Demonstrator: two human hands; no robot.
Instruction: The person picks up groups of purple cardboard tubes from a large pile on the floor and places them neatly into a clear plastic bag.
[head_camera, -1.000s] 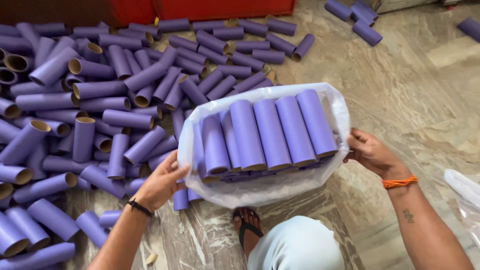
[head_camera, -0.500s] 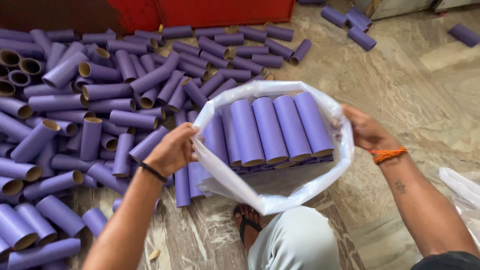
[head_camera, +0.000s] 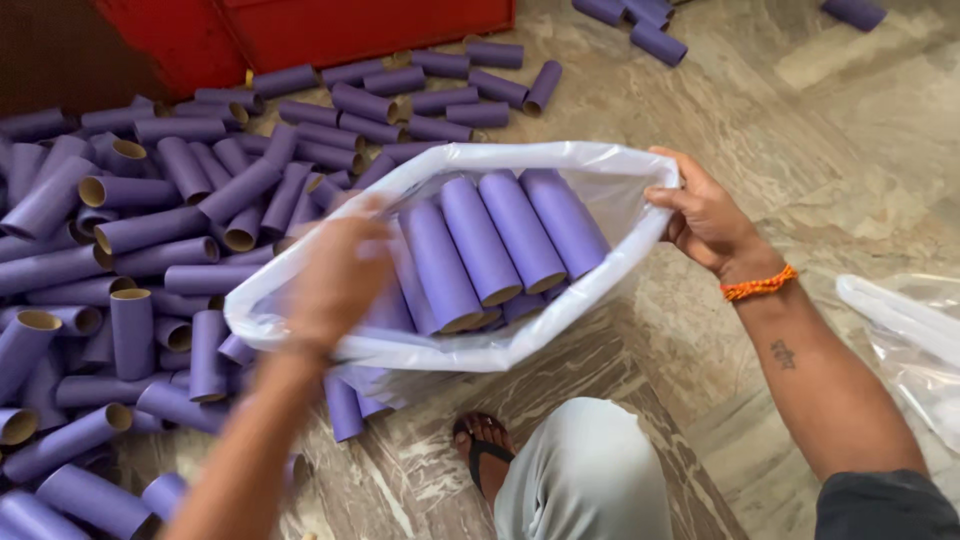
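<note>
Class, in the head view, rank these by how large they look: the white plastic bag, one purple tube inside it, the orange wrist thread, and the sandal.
1. white plastic bag
2. purple tube inside it
3. sandal, partly hidden by the knee, so its rank is unsure
4. orange wrist thread

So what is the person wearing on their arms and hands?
Both hands are bare, no gloves. The right hand has an orange thread band round the wrist, a small dark mark on the forearm, and a dark short sleeve higher up. The left hand is blurred; a thin dark band seems to circle its wrist.
</note>
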